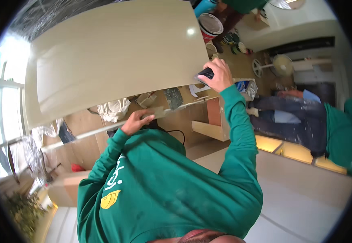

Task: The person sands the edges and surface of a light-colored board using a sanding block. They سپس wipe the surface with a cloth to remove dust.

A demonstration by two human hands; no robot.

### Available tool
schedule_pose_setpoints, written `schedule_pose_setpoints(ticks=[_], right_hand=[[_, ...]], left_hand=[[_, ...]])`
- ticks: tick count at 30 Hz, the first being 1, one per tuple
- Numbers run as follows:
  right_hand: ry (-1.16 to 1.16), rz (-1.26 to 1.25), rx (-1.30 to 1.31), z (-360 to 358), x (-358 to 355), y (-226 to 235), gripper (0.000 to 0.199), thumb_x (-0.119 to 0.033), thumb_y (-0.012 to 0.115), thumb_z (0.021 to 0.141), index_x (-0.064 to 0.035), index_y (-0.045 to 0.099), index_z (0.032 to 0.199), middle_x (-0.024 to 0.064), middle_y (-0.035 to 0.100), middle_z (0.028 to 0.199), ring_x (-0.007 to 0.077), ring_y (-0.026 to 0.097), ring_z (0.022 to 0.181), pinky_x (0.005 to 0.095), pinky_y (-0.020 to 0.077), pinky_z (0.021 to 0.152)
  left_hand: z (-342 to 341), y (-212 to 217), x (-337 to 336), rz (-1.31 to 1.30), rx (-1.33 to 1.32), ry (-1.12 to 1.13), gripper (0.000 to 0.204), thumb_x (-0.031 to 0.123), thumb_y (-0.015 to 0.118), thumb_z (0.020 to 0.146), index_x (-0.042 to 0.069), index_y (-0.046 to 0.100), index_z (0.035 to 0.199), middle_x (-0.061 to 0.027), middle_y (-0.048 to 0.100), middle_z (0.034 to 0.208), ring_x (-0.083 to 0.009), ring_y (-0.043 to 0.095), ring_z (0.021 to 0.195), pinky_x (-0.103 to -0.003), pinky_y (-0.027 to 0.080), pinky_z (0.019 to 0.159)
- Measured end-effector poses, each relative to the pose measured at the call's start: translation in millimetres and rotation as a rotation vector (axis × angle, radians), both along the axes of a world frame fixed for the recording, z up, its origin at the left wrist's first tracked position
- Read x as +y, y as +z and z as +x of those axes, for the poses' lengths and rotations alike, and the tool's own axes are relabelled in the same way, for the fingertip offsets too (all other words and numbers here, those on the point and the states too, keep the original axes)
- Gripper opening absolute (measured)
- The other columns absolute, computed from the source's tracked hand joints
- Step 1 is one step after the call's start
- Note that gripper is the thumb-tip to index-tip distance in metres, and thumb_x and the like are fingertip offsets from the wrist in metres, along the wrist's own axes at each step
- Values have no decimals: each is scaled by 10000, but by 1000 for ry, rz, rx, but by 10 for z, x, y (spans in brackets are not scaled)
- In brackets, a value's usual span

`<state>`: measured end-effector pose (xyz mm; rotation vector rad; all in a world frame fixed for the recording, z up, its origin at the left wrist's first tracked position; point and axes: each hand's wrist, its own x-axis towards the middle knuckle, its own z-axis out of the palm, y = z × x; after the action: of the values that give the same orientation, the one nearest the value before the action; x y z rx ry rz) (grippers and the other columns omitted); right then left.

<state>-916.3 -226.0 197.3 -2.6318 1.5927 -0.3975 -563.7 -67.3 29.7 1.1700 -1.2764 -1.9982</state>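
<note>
A large glossy beige panel (119, 60) lies in front of me. At its near right corner my right hand (219, 75) is closed round a small black block (205, 74), which rests against the panel's edge. What the block's underside is like, I cannot see. My left hand (137, 121) is lower, in front of my body and apart from the panel. Its fingers are closed on a flat greyish-beige piece (156, 112), whose kind is unclear. Just beneath that hand runs a long pale strip (99, 131).
Beyond the panel's near edge sit a crumpled white cloth (114, 109) and a dark speckled sheet (173, 98). Paint buckets (211, 25) stand at the far right corner. A person in green (338, 129) is at the right, another (244, 5) at the top. A fan (282, 65) stands behind.
</note>
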Motion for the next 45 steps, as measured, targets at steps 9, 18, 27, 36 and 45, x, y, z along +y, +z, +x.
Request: schedule_pose_setpoints(ticks=[9, 18, 27, 36, 45], right_hand=[[433, 149, 114, 415, -531, -255, 475, -446, 881, 718, -115, 661, 978, 70, 575, 985, 285, 562, 1006, 438, 444, 866], [565, 161, 92, 612, -524, -249, 470, -421, 884, 723, -97, 663, 982, 92, 574, 972, 296, 580, 974, 451, 465, 860], [533, 144, 95, 549, -411, -241, 455, -400, 883, 726, -84, 645, 950, 95, 567, 961, 302, 587, 969, 443, 476, 838], [517, 106, 92, 548, -338, -226, 448, -375, 884, 711, -83, 651, 958, 87, 560, 960, 291, 583, 961, 438, 467, 813], [507, 79, 90, 556, -297, -223, 440, -383, 878, 711, -91, 639, 937, 85, 553, 950, 290, 575, 945, 433, 459, 807]], left_hand=[[-800, 11, -186, 35, 130, 694, 633, 509, 637, 1010, -37, 638, 1330, -108, 686, 1252, -173, 628, 1132, -349, 549, 914], [-1083, 267, -430, 138, 143, 992, 579, 510, 667, 996, -32, 692, 1198, -63, 694, 1144, -147, 632, 1074, -355, 565, 894], [-1152, 255, -460, 155, 126, 1093, 564, 521, 693, 978, -35, 724, 1068, -22, 670, 983, -94, 608, 905, -303, 550, 819], [-1151, 161, -469, 64, 84, 1118, 564, 515, 708, 971, -48, 736, 970, 34, 612, 814, -52, 500, 755, -248, 420, 658], [-1150, 145, -466, 42, 74, 1112, 592, 521, 704, 971, -69, 734, 977, 22, 618, 834, -60, 496, 755, -245, 410, 657]])
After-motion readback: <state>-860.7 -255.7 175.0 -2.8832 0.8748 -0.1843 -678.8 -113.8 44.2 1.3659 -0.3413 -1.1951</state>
